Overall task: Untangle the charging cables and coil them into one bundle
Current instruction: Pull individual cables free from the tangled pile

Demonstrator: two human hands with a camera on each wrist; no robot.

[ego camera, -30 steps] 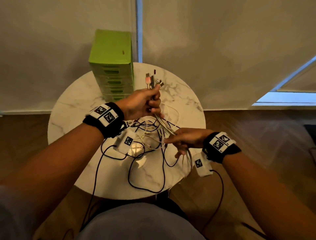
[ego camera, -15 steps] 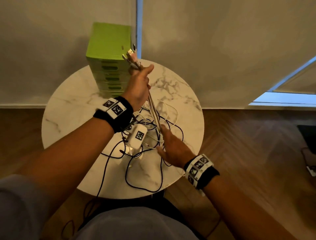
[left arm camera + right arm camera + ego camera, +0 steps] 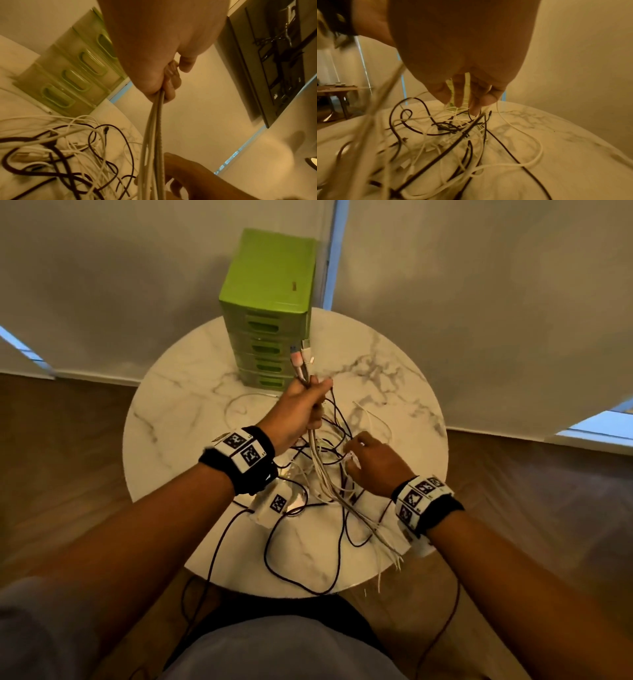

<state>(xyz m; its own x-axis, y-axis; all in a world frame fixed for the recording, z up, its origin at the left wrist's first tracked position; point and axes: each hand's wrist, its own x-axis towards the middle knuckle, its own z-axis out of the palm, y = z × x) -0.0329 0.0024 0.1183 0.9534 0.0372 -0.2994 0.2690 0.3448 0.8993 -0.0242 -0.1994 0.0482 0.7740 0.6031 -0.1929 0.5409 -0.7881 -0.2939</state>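
My left hand is raised above the round marble table and grips a bunch of pale cables. Their plug ends stick up out of the fist, and the strands run down towards the front right edge. A tangle of black and white cables lies under both hands. My right hand reaches into the tangle from the right, fingertips down, and seems to pinch a white cable there.
A green drawer unit stands at the back of the table, just behind my left hand. Black cable loops hang over the front edge, and white cable ends dangle off the front right. Wooden floor surrounds the table.
My left hand has come down and back from beside the drawer unit, still holding the bunch. My right hand has lifted off the tangle and curled its fingers.
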